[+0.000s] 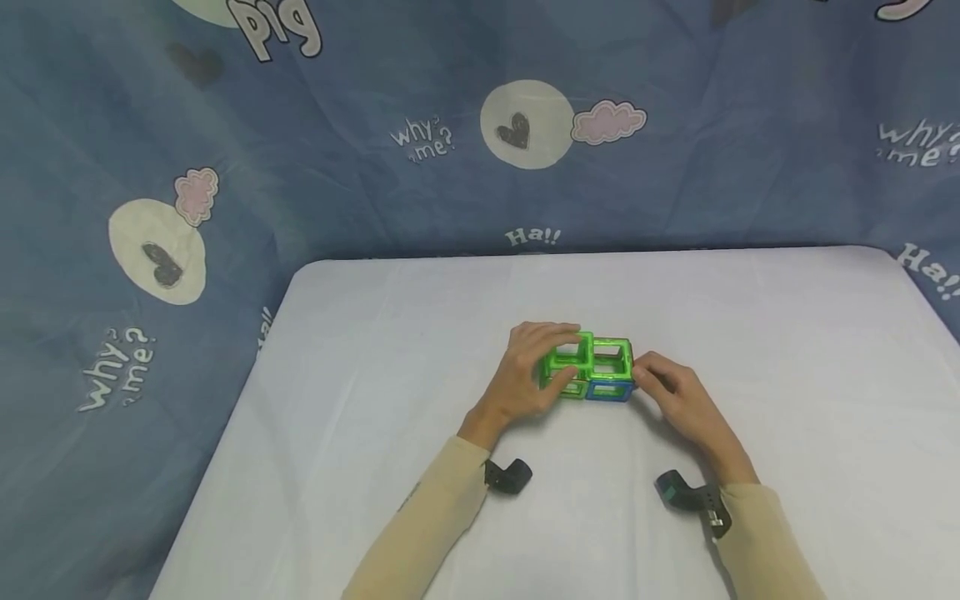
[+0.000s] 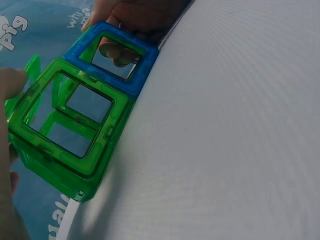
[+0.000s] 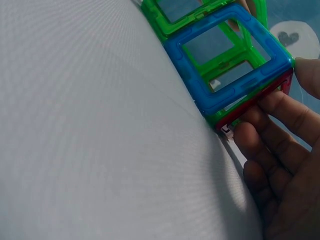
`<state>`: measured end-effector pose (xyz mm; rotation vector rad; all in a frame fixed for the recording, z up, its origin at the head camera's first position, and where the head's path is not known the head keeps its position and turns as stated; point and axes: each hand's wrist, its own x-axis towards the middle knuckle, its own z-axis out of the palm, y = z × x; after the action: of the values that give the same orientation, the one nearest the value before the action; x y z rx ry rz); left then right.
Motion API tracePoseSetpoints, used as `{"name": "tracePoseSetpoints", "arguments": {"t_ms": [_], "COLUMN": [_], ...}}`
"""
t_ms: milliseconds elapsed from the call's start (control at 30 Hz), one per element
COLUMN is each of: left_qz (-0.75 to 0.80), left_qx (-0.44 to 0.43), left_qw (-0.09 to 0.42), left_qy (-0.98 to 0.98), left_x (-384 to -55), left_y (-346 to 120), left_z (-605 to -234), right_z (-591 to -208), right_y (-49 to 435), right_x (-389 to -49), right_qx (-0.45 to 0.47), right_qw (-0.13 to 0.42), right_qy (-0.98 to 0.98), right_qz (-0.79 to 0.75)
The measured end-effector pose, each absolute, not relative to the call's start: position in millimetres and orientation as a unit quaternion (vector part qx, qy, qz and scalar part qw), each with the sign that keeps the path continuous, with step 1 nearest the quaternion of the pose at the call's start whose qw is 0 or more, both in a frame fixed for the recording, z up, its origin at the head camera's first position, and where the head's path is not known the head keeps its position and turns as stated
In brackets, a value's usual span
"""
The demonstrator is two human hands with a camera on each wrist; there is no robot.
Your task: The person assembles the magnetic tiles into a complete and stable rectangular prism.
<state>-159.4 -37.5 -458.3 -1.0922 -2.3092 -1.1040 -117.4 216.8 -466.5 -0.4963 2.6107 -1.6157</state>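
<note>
A box-like structure of square see-through magnetic tiles stands on the table, mostly green, with a blue magnetic tile (image 1: 610, 391) on the front right. One green tile (image 1: 587, 346) sticks up above the top. My left hand (image 1: 525, 371) holds the left end, thumb at the front and fingers over the far side. At the right end, my right hand (image 1: 675, 396) has its thumb and fingertips on a red magnetic tile (image 3: 257, 104). The thumb sits by the upper corner, the fingers lower on the red tile. In the left wrist view, the green front tile (image 2: 102, 162) adjoins the blue one.
A white cloth covers the table (image 1: 390, 350). Behind and to the left hangs a blue printed curtain (image 1: 337, 183). Each wrist wears a black camera, one at the left sleeve (image 1: 431, 508) and one at the right sleeve (image 1: 761, 533).
</note>
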Motion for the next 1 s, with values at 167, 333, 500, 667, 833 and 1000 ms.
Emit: {"name": "tracePoseSetpoints", "arguments": {"t_ms": [167,333,500,667,833,1000], "left_qz": [-0.387,-0.384,-0.385,-0.393,-0.398,-0.392], "left_qx": [-0.386,-0.384,-0.387,-0.390,-0.391,-0.392], "left_qw": [0.182,0.173,0.170,0.162,0.157,0.157], "left_qy": [-0.818,-0.822,-0.820,-0.817,-0.815,-0.817], "left_x": [-160.3,-159.5,-158.5,-158.3,-157.3,-158.4], "left_y": [-38.4,-39.7,-40.5,-39.8,-39.0,-38.9], "left_z": [-460.2,-463.0,-464.5,-463.7,-461.2,-459.1], "right_z": [-465.7,-468.0,-470.7,-469.1,-466.0,-464.3], "right_y": [216.2,215.3,215.2,215.6,216.6,216.3], "right_x": [-117.5,-116.8,-117.0,-116.6,-116.4,-117.6], "right_qx": [-0.158,-0.154,-0.151,-0.155,-0.153,-0.149], "right_qw": [0.016,0.020,0.024,0.019,0.021,0.019], "right_qy": [0.837,0.837,0.841,0.843,0.840,0.843], "right_qz": [-0.523,-0.525,-0.519,-0.515,-0.519,-0.517]}}
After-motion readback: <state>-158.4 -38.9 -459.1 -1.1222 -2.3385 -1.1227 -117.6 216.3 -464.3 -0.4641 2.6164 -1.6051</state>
